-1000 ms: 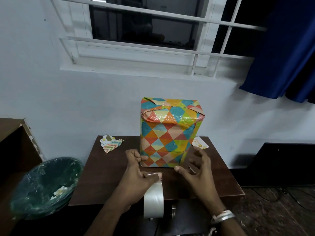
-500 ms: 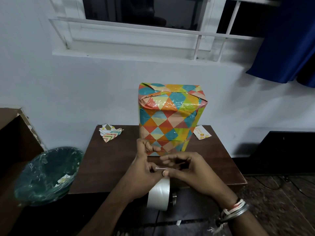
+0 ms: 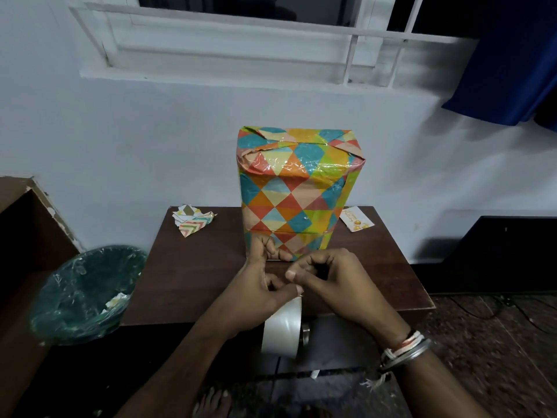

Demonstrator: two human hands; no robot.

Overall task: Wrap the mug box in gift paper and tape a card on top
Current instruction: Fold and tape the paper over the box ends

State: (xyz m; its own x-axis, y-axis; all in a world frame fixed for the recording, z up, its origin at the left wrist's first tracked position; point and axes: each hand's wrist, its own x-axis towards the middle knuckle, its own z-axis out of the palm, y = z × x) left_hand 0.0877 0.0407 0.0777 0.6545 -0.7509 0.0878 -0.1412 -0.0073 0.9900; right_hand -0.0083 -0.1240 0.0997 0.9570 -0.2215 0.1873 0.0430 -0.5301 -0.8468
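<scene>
Standing upright near the back edge of a dark brown wooden table point(image 3: 196, 267), the wrapped box point(image 3: 297, 191) is a tall block covered in glossy paper printed with diamonds of orange, teal, yellow, red and cream. Its top flaps are folded inward and crinkled, and shiny clear tape catches the light just under them. Directly in front of the box, the left hand point(image 3: 259, 294) grasps a tape roll point(image 3: 283, 330) of pale, translucent tape, its fingers curled and its thumb lying over the roll's upper edge. The right hand point(image 3: 337, 282), also in front of the box, has curled fingers and its thumb tip set against the left thumb at the top of the roll. Whether it has a loose tape end pinched cannot be told. Metal and thread bangles point(image 3: 404, 349) ring that wrist. Right of the box, flat on the table, lies a small white card point(image 3: 357, 223) with gold ornaments and gold script too small to read. Left of the box sits a crumpled paper scrap point(image 3: 194, 221) with a chevron print. Farther left and lower, a green bin point(image 3: 87, 294) lined with clear plastic holds bits of paper. Behind the box rises a pale painted wall point(image 3: 150, 140) with a white barred window point(image 3: 241, 34), and a blue curtain point(image 3: 506, 64) hangs to its upper right.
</scene>
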